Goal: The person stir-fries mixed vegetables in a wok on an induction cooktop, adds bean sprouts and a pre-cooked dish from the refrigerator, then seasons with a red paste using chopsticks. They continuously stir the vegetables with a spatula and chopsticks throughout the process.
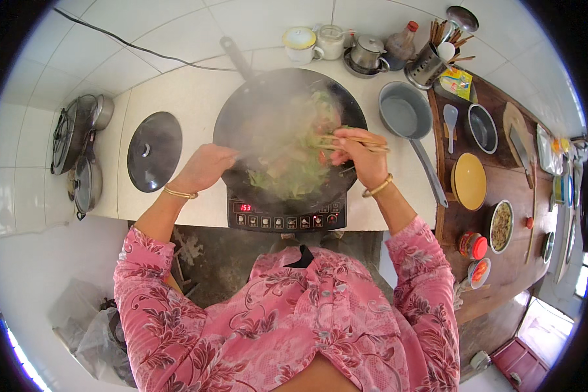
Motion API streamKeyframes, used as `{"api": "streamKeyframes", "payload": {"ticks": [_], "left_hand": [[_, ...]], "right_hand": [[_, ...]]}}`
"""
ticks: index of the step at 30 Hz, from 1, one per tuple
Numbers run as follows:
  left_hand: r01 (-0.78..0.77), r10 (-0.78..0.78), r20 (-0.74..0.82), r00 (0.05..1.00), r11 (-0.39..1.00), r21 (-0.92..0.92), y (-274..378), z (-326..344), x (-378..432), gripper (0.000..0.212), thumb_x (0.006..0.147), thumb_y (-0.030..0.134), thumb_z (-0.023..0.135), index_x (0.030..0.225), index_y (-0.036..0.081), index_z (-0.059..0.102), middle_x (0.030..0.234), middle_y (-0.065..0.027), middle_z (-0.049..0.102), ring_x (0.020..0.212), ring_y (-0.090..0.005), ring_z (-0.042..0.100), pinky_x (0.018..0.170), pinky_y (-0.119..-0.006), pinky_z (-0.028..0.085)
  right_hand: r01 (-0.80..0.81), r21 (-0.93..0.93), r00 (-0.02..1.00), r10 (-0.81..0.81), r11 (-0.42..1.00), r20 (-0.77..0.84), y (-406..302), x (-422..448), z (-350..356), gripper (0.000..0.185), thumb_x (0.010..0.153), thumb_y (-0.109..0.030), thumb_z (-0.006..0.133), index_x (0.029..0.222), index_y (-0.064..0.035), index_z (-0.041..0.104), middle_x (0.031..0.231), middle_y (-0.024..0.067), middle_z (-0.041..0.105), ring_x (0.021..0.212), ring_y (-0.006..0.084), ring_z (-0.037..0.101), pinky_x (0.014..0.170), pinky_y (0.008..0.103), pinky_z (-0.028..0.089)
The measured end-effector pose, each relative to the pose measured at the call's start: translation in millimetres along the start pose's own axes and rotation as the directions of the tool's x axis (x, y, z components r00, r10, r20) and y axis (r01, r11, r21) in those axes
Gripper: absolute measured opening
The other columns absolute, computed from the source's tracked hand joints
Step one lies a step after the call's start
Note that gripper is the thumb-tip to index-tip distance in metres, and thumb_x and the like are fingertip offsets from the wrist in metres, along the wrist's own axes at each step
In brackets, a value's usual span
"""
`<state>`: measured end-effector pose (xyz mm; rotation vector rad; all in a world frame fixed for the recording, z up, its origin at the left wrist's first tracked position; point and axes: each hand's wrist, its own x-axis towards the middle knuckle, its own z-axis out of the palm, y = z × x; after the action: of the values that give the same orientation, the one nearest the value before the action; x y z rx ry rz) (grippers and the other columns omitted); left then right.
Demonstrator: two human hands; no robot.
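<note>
A dark wok (pixel 289 81) holds leafy green vegetables (pixel 294 181) with some red pieces, and steam blurs much of the food. My right hand (pixel 360 154) grips wooden chopsticks (pixel 375 143), whose tips reach into the greens at the wok's right side. At the left rim is my left hand (pixel 208 166), its fingers drawn together. Steam hides whether they pinch the rim or a thin utensil. Beneath the wok is an induction cooker (pixel 286 223) with a lit red display.
A black lid (pixel 155 152) lies on the counter at left. To the right are a grey saucepan (pixel 405 110), a yellow bowl (pixel 469 181), a knife (pixel 521 149) and a bowl of food (pixel 501 226). A cup (pixel 300 44), teapot (pixel 367 51) and sauce bottle (pixel 400 46) line the back wall.
</note>
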<state>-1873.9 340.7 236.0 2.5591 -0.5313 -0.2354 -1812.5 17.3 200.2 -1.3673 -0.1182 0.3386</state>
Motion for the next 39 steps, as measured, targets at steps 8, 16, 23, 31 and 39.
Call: {"api": "streamKeyframes", "payload": {"ticks": [8, 16, 23, 31, 39], "left_hand": [[0.057, -0.106, 0.061, 0.993, 0.842, 0.537, 5, -58, -8, 0.025, 0.085, 0.016, 0.046, 0.103, 0.014, 0.064, 0.079, -0.0127, 0.063, 0.068, -0.0318, 0.060, 0.060, -0.042, 0.048], [0.022, 0.011, -0.086, 0.996, 0.930, 0.368, -11, 7, 33, 0.026, 0.085, 0.015, 0.047, 0.106, 0.010, 0.062, 0.084, -0.0147, 0.064, 0.071, -0.0316, 0.061, 0.061, -0.041, 0.048], [-0.059, 0.052, 0.028, 0.998, 0.941, 0.333, 49, -46, -11, 0.020, 0.085, 0.018, 0.050, 0.092, 0.007, 0.065, 0.075, -0.0159, 0.063, 0.066, -0.0345, 0.059, 0.057, -0.041, 0.046], [0.102, -0.110, 0.237, 0.965, 0.994, 0.048, 9, -29, -20, 0.017, 0.085, 0.019, 0.050, 0.084, 0.008, 0.062, 0.068, -0.0148, 0.060, 0.063, -0.0348, 0.058, 0.057, -0.043, 0.045], [-0.052, 0.051, 0.015, 0.999, 0.875, 0.482, 27, -22, -3, 0.020, 0.081, 0.009, 0.053, 0.097, 0.006, 0.063, 0.075, -0.0127, 0.062, 0.061, -0.0285, 0.059, 0.053, -0.036, 0.046]], "right_hand": [[0.101, -0.305, 0.994, -0.087, 0.947, 0.059, -71, -5, -39, 0.017, 0.083, -0.003, 0.058, 0.097, 0.0042, 0.065, 0.072, 0.0095, 0.065, 0.059, 0.0119, 0.062, 0.052, 0.0226, 0.053], [0.091, -0.038, 0.995, -0.092, 0.995, -0.023, -7, 32, -25, 0.019, 0.081, -0.004, 0.060, 0.096, 0.0058, 0.064, 0.072, 0.0093, 0.065, 0.060, 0.0119, 0.062, 0.052, 0.0234, 0.053], [0.079, -0.232, 0.990, -0.050, 0.969, 0.129, -58, -15, -41, 0.017, 0.081, -0.002, 0.058, 0.095, 0.0047, 0.064, 0.072, 0.0088, 0.064, 0.058, 0.0120, 0.061, 0.053, 0.0227, 0.052], [-0.173, -0.071, 0.983, 0.177, 0.982, 0.053, -42, -21, -53, 0.019, 0.080, -0.005, 0.058, 0.095, 0.0070, 0.063, 0.073, 0.0110, 0.064, 0.057, 0.0152, 0.063, 0.048, 0.0245, 0.054], [0.148, -0.116, 0.984, -0.135, 0.982, 0.117, -8, 6, -4, 0.014, 0.084, -0.003, 0.056, 0.094, 0.0034, 0.064, 0.079, 0.0082, 0.064, 0.061, 0.0108, 0.061, 0.054, 0.0220, 0.051]]}}
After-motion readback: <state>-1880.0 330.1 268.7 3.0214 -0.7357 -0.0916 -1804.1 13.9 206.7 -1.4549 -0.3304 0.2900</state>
